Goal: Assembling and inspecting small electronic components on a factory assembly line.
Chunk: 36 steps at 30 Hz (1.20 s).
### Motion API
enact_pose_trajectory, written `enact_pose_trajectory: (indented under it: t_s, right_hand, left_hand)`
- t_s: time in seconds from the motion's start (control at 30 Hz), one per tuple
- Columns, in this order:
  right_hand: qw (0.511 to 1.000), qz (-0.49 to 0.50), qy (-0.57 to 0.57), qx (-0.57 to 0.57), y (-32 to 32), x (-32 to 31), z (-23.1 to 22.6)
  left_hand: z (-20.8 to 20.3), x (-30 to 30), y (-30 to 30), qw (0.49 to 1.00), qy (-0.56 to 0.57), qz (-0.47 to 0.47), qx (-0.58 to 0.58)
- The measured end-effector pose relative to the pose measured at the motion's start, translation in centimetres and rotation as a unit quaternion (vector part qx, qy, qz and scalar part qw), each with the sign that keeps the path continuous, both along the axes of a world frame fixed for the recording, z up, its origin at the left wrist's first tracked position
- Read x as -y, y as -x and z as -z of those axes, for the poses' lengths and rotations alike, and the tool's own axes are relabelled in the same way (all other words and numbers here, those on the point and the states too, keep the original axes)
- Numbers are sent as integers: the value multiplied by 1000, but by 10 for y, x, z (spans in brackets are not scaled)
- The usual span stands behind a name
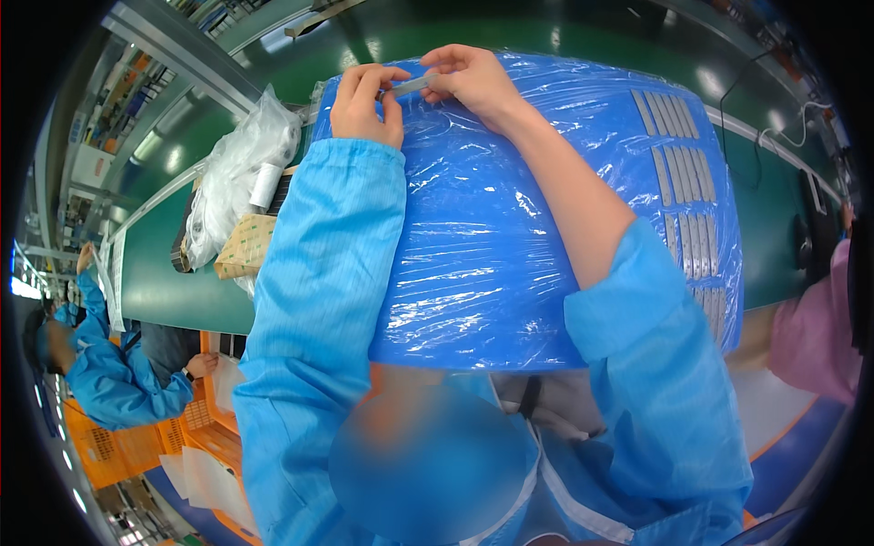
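Observation:
Between my two hands, above the far left part of a blue board wrapped in clear film (482,264), is a small flat grey metal strip (411,86). My left hand (367,102) pinches its left end between thumb and fingers. The fingers of my right hand (473,84) close on its right end. Similar grey strips (685,173) lie in several neat rows along the right side of the board. My fingertips partly cover both ends of the held strip.
Left of the board, a clear plastic bag (241,177), a white roll (265,187) and a brown patterned packet (246,246) lie on the green table (173,287). A co-worker in blue (123,373) sits by orange crates (114,450) at left. A pink sleeve (815,328) shows at right.

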State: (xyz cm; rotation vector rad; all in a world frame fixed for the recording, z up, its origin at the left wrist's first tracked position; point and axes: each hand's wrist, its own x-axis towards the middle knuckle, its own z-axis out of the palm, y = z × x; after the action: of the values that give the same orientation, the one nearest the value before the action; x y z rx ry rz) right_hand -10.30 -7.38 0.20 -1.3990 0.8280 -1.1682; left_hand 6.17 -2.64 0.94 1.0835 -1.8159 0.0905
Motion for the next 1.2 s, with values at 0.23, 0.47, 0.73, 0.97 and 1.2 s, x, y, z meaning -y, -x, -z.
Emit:
enact_pose_trajectory:
  t_s: [0.23, 0.47, 0.73, 0.97, 1.2]
  right_hand:
    - [1000, 3, -1, 8, -1, 0, -2]
    - [1000, 6, -15, 21, -1, -1, -3]
    - [999, 2, -24, 37, -3, 4, 0]
    - [1000, -11, -3, 25, -1, 4, 2]
    - [1000, -21, 12, -18, 1, 6, 0]
  left_hand:
    - [3, 3, -3, 999, -25, 23, -23]
    - [2, 1, 0, 999, -30, 38, -23]
    - [3, 1, 1, 998, -33, 40, -38]
    - [3, -1, 1, 995, -58, 73, -36]
    - [4, 0, 3, 993, -84, 86, -23]
